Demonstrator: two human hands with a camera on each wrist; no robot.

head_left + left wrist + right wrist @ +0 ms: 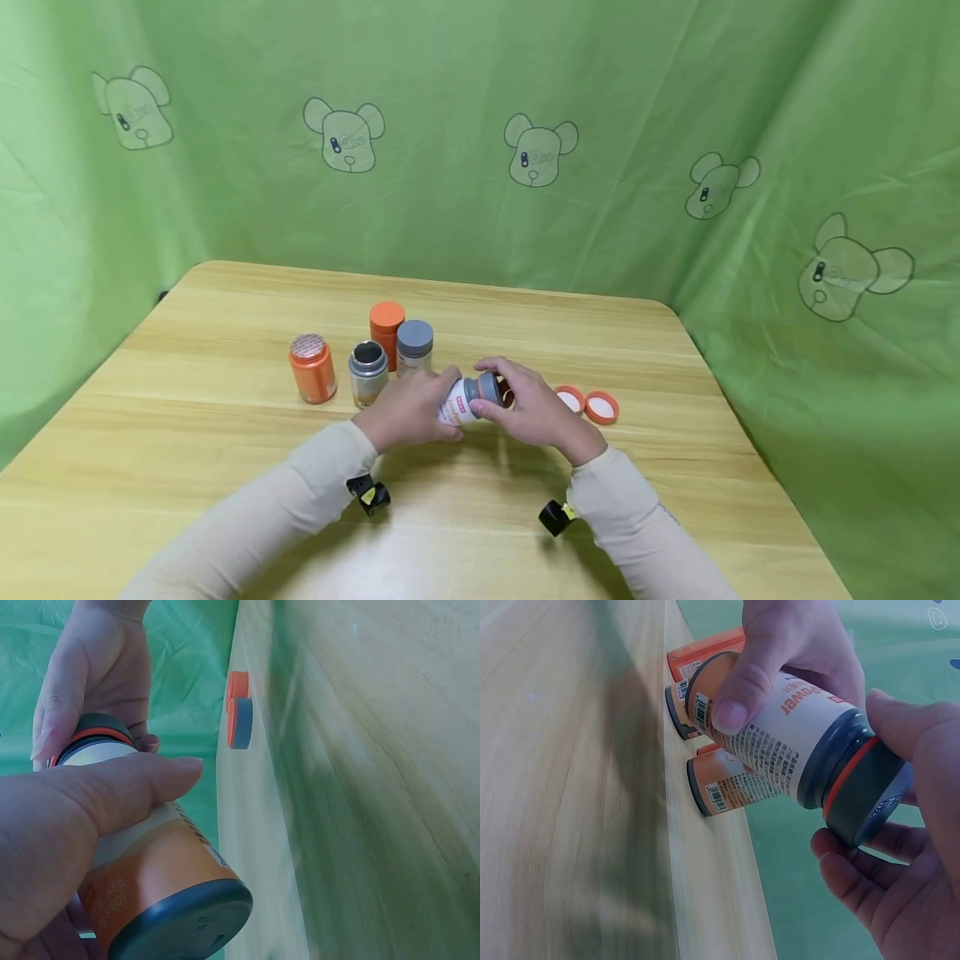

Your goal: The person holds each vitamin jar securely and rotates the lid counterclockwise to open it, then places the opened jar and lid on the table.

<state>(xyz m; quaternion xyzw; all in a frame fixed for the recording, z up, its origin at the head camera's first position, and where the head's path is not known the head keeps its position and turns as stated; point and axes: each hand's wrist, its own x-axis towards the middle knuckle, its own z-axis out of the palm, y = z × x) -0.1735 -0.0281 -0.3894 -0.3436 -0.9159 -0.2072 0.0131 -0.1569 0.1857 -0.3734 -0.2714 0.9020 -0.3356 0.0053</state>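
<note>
My left hand (408, 408) grips a bottle (456, 404) with a white and orange label, tilted above the table with its top end toward the right. In the right wrist view, the left thumb lies along the label of this bottle (780, 727). Its dark grey cap (866, 795) sits at the neck, with an orange ring showing along the cap's lower edge. My right hand (532, 408) holds that cap between thumb and fingers. The dark base of the bottle (187, 922) faces the left wrist camera.
Left of the hands stand an orange bottle with a foil-sealed top (312, 371), an uncapped grey-necked bottle (368, 379), an orange-capped bottle (387, 329) and a grey-capped bottle (415, 343). Two orange-rimmed caps (602, 407) lie right of the right hand. Green cloth (450, 225) hangs behind the table.
</note>
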